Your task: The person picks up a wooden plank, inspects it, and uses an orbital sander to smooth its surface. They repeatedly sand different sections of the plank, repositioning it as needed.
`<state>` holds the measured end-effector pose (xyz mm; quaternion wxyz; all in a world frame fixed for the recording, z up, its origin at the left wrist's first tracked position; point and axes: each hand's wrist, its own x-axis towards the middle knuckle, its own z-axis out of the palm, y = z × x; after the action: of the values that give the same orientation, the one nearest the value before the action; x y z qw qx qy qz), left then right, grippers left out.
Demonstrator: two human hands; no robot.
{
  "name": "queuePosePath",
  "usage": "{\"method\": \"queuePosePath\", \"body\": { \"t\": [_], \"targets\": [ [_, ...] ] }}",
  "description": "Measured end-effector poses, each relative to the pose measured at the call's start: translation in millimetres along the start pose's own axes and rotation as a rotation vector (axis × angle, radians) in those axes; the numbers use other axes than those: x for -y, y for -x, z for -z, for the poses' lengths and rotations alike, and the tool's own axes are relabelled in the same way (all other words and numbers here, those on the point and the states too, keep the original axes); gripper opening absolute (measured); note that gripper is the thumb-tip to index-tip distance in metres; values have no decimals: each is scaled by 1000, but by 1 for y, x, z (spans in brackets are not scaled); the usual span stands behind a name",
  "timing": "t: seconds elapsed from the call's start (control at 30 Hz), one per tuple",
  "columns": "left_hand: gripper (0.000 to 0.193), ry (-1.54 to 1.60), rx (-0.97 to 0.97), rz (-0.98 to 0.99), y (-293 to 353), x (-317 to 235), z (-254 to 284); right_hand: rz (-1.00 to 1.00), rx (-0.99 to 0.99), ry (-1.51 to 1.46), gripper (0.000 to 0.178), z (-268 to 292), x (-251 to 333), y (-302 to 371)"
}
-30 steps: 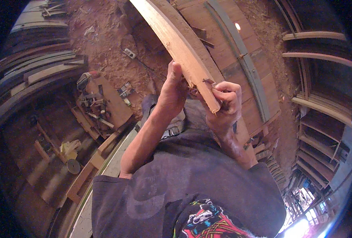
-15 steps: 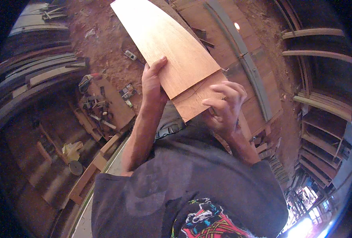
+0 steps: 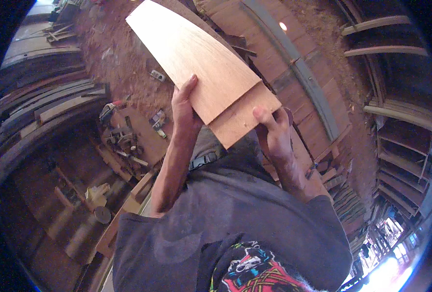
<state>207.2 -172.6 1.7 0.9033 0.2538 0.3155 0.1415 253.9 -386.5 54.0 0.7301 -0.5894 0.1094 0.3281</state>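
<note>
A pale wooden board (image 3: 206, 63) with a stepped, thinner end is held up in front of my body, its far end tilting away to the upper left. My left hand (image 3: 185, 104) grips its left edge, thumb lying on the top face and the fingers hidden underneath. At the near right corner, my right hand (image 3: 274, 129) holds the stepped end with its thumb on top; its other fingers are mostly out of sight below the wood.
To the left, a low wooden surface (image 3: 150, 143) carries hand tools and scraps. A power outlet block (image 3: 157, 75) lies on the dirt floor. A long grey strip (image 3: 313, 92) rests on boards to the right. Timber stacks (image 3: 65, 102) and shelves (image 3: 401, 165) stand at the sides.
My right hand has shifted from loosely curled fingers over the stepped end to a grip with the thumb on top at its corner. The board has moved slightly left.
</note>
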Motion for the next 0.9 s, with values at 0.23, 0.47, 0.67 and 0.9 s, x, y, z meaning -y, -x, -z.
{"method": "queuePosePath", "body": {
  "t": [0.23, 0.47, 0.67, 0.9],
  "targets": [
    [67, 78, 121, 106, 16, 7, -27, 440, 157, 273, 67, -19, 44, 37],
    [81, 295, 189, 154, 4, 27, -19, 708, 305, 933, 75, -30, 57, 37],
    [74, 461, 251, 141, 4, 24, -24, 715, 382, 883, 78, -37, 56, 33],
    [82, 278, 232, 175, 2, 20, -24, 716, 274, 777, 79, -15, 43, 22]
  ]
}}
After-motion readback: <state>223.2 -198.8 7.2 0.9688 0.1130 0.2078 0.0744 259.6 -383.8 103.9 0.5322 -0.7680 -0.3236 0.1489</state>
